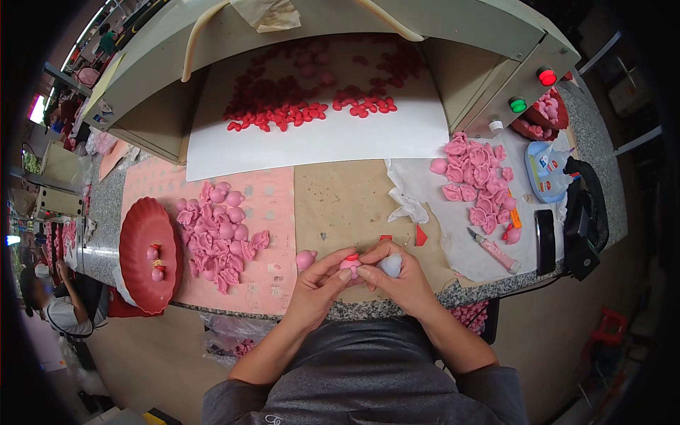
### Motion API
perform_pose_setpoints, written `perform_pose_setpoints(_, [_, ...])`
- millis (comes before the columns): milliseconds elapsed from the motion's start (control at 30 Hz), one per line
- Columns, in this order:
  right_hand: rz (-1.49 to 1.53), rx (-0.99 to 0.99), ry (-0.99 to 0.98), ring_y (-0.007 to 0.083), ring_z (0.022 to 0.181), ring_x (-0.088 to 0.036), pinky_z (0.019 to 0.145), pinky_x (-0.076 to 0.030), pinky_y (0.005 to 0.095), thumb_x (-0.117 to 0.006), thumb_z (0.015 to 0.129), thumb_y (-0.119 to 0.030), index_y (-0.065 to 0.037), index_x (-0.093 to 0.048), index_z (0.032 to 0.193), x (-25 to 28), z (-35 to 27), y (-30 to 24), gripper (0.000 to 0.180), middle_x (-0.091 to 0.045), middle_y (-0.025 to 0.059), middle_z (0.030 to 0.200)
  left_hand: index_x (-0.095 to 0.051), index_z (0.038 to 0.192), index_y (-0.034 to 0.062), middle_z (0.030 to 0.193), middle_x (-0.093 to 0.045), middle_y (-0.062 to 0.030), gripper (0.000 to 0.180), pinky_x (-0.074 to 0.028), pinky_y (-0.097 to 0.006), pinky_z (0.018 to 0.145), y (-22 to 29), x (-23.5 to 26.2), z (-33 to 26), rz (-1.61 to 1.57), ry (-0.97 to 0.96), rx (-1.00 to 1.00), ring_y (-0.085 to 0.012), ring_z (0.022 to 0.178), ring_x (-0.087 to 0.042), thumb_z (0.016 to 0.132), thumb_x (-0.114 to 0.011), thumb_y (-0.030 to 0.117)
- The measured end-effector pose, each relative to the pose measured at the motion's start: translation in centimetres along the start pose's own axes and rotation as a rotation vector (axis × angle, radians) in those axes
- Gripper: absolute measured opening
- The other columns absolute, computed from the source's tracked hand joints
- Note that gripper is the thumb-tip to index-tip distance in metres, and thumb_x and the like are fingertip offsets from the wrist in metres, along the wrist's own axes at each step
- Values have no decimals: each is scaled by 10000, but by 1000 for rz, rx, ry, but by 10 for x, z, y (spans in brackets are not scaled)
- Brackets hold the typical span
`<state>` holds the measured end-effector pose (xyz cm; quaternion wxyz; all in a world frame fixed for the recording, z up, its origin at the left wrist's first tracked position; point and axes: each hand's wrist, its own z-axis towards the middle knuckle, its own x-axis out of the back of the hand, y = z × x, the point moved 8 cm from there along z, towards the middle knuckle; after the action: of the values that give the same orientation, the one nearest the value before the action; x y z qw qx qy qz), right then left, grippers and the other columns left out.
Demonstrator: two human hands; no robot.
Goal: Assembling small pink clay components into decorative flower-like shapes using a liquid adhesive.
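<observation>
Between the fingertips of both hands, close to the table's front edge, is a small round pink piece with a red top (350,264). My left hand (320,285) pinches it from the left. My right hand (405,282) pinches it from the right and also has a small whitish squeeze bottle (390,265) tucked in its fingers. A loose pink ball-shaped piece (305,259) lies beside my left hand. Small red scraps (421,235) rest on the brown paper (340,205) just beyond my hands. My fingers partly cover the held piece.
A pile of pink pieces (221,237) and a red scalloped tray (134,219) stand at left. Further pink pieces (476,173), a tube (496,253), a black phone (545,241) and a blue tray (540,188) are at right. Red pieces (283,113) lie under the machine hood (489,53).
</observation>
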<state>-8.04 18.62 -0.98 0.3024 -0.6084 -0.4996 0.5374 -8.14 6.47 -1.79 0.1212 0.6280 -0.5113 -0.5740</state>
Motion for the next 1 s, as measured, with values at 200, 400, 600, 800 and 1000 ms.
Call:
perform_pose_setpoints(200, [-14,16,5,77,665,-531,575,-441,209,-608,841,-38,-21,-542,905,-2,4,-2,93,-531,34,843,-470,1241,0,1112,-582,-111,343,-461,-319,913,3,3,2,18,7,-4,-166,1022,-566,901,-496,26])
perform_pose_setpoints(400, [145,38,-10,83,686,-539,592,-445,211,-627,820,-30,-16,-560,922,-5,5,6,122,-575,47,866,-489,1221,-2,1077,-586,-87,350,-458,-279,885,5,7,-4,140,11,-52,-147,1016,-561,876,-541,17])
perform_pose_setpoints(600, [62,115,-21,155,674,-565,582,-467,279,-549,879,-171,-8,-531,954,4,-12,4,180,-576,106,889,-480,1193,13,1100,-532,-72,429,-435,-297,860,123,70,-55,584,381,-666,-162,1024,-519,792,-630,-3])
perform_pose_setpoints(800, [-37,78,-46,174,696,-610,594,-487,264,-551,879,-206,20,-499,1030,-14,-16,2,277,-603,129,938,-570,1112,17,1027,-589,-142,334,-437,-316,819,232,180,-151,1489,1155,-601,-233,983,-550,799,-636,114])
perform_pose_setpoints(1000, [-202,34,-61,135,610,-598,526,-453,221,-536,889,-274,14,-476,1063,-19,-13,4,341,-600,113,964,-566,1114,39,1009,-576,-134,335,-394,-377,857,229,141,-149,1797,1258,-747,-285,944,-529,795,-628,119])
